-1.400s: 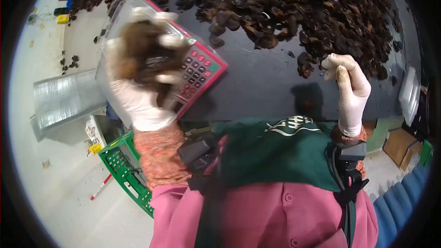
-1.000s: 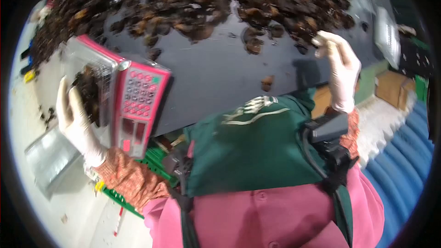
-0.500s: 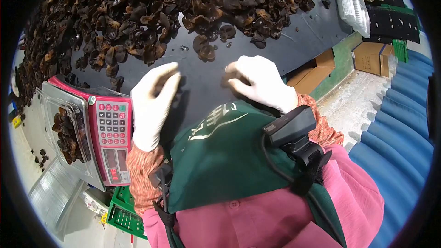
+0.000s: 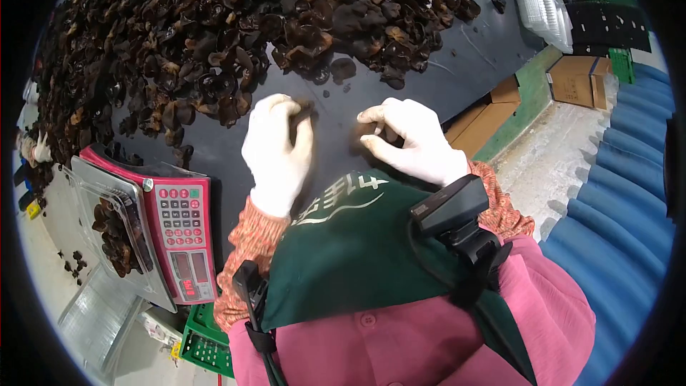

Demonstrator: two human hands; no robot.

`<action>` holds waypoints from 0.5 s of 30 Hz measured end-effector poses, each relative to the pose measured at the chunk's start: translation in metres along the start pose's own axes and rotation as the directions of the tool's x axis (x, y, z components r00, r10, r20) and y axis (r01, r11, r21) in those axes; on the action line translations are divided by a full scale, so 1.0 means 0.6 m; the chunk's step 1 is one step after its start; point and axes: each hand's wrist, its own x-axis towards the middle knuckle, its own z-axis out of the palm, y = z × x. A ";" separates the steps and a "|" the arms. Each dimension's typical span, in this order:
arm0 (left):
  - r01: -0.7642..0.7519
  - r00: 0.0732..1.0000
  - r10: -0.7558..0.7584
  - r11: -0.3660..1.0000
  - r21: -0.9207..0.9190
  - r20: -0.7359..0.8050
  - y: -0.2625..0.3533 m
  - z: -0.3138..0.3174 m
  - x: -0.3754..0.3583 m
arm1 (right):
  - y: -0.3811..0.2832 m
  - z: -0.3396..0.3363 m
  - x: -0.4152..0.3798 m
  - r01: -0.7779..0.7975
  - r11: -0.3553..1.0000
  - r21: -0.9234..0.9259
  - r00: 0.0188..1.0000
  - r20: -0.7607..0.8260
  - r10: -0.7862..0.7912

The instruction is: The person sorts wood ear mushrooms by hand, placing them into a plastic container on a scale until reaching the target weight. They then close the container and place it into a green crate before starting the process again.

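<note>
At frame centre, our gloved left hand (image 4: 277,150) and right hand (image 4: 407,139) curl loosely on the black table (image 4: 457,57), just below the heap of dark, crinkled dried fungus (image 4: 236,21); whether they grip anything we cannot tell.

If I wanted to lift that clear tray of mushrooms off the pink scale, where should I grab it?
Probably by its two long rims, one hand each side. The clear tray is thin, open-topped plastic lying flat on the scale, with mushrooms filling the middle. Come from the aisle side; the keypad blocks the other.
</note>
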 end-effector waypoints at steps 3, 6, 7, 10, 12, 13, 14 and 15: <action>0.535 0.842 -0.412 0.553 -0.639 0.349 0.002 -0.025 -0.025 | -0.031 0.011 0.019 0.002 0.991 0.131 0.999 -0.047 0.004; 0.627 0.692 -0.403 -0.077 -0.775 0.599 -0.011 -0.029 -0.038 | -0.044 0.032 0.046 0.246 0.963 0.110 0.966 0.055 -0.253; 0.589 0.713 -0.288 -0.247 -0.769 0.639 -0.015 -0.027 -0.045 | -0.049 0.030 0.049 0.244 0.954 0.177 0.958 0.108 -0.265; 0.670 0.645 -0.259 -0.262 -0.695 0.719 -0.011 -0.034 -0.060 | -0.026 0.024 0.070 0.178 0.983 0.050 0.973 -0.156 -0.169; 0.689 0.651 -0.197 -0.250 -0.680 0.733 -0.022 -0.031 -0.069 | 0.004 0.026 0.084 -0.050 0.979 -0.198 0.981 -0.192 0.011; 0.687 0.670 -0.107 -0.286 -0.668 0.734 -0.034 -0.028 -0.072 | 0.016 0.027 0.092 -0.139 0.930 -0.341 0.979 -0.187 0.078; 0.689 0.663 -0.121 -0.287 -0.666 0.739 -0.038 -0.026 -0.073 | 0.032 0.035 0.093 -0.087 0.929 -0.360 0.982 -0.186 0.019; 0.692 0.655 -0.136 -0.287 -0.663 0.743 -0.038 -0.026 -0.072 | 0.041 0.043 0.096 -0.035 0.924 -0.380 0.982 -0.184 -0.038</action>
